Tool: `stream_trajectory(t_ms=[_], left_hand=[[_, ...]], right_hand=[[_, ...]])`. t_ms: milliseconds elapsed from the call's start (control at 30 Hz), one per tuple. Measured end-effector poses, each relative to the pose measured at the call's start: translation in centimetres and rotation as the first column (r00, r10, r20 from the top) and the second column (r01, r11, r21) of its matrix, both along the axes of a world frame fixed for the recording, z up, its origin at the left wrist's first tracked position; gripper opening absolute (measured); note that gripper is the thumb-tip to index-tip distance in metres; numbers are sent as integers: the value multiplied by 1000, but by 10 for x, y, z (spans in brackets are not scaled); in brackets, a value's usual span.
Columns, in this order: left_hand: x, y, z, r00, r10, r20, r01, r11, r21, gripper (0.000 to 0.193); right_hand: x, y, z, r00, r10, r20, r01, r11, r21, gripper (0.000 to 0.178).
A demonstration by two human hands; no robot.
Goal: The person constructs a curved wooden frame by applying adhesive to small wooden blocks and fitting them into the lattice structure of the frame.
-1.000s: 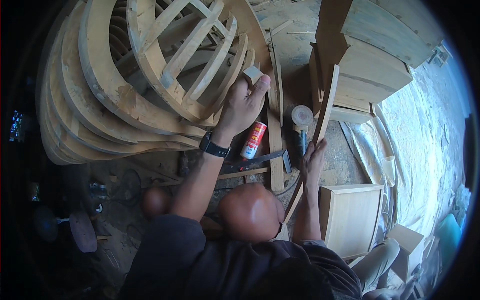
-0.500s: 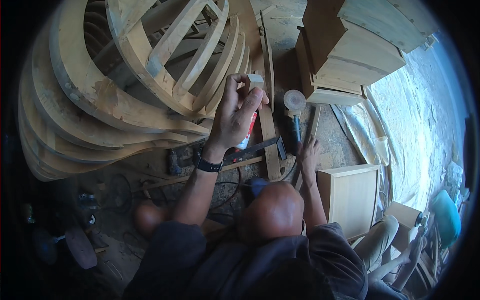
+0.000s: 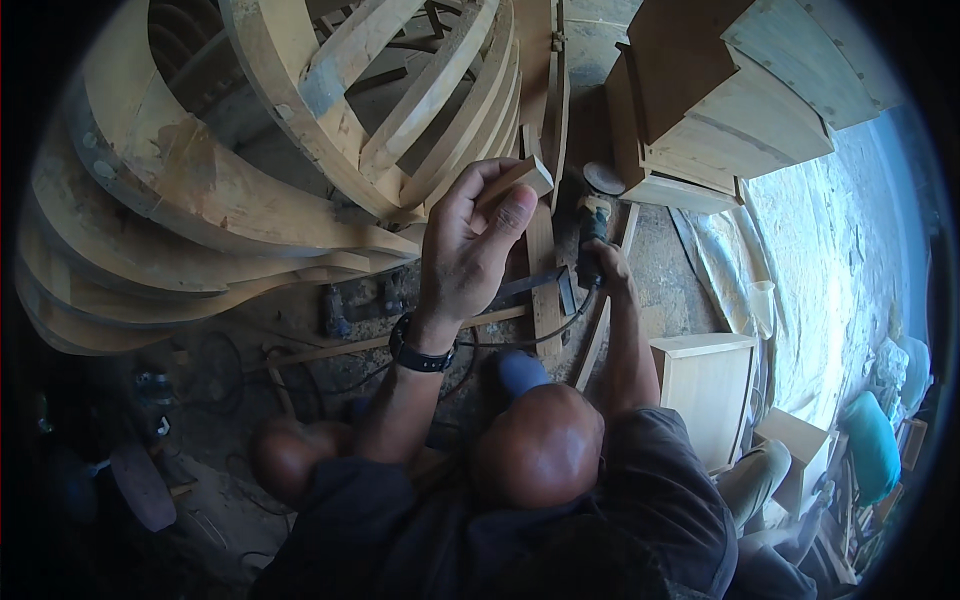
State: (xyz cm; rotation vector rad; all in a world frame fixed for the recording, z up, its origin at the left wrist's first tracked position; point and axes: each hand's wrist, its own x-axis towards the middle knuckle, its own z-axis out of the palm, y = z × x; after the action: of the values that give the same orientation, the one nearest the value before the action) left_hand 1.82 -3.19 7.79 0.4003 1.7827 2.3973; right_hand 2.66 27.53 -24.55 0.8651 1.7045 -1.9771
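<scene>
My left hand (image 3: 462,250), with a dark watch strap at its wrist, pinches a small pale wooden block (image 3: 522,182) between thumb and fingers. It is raised in front of the curved wooden frame. To its right, my right hand (image 3: 608,262) is closed around the dark body of an angle grinder (image 3: 592,225). The round sanding disc (image 3: 603,178) at the tool's far end is tilted, apart from the block. A cord runs back from the grinder toward my knees. My fingers hide part of the block and of the tool's grip.
Curved wooden ribs (image 3: 250,215) fill the left side. Wooden cabinets (image 3: 740,120) stand at the far right, beside silvery sheeting (image 3: 830,240). A shallow wooden box (image 3: 705,400) is right of my bent knee (image 3: 540,445). Planks (image 3: 545,320) and cords lie on the floor.
My right hand has moved forward and taken hold of the grinder, whose disc has tipped over. The block has turned in my left hand. The red-and-white container behind that hand is hidden now.
</scene>
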Motion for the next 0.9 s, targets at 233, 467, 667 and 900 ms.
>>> stream_trajectory(t_ms=[233,467,667,900], left_hand=[[-4,-7,-20,997,-2,79,7,998,-68,40],[-9,-3,-40,986,-62,157,80,991,-109,38],[-14,0,-59,994,-29,106,63,941,-333,33],[-11,3,-71,998,-11,59,38,879,-475,29]], right_hand=[[13,-70,41,946,-271,-181,238,954,-183,38],[69,-78,130,894,-342,-288,11,661,-750,72],[79,-87,141,802,-247,-544,-51,879,-474,73],[76,-97,182,846,-263,-464,-17,856,-517,71]])
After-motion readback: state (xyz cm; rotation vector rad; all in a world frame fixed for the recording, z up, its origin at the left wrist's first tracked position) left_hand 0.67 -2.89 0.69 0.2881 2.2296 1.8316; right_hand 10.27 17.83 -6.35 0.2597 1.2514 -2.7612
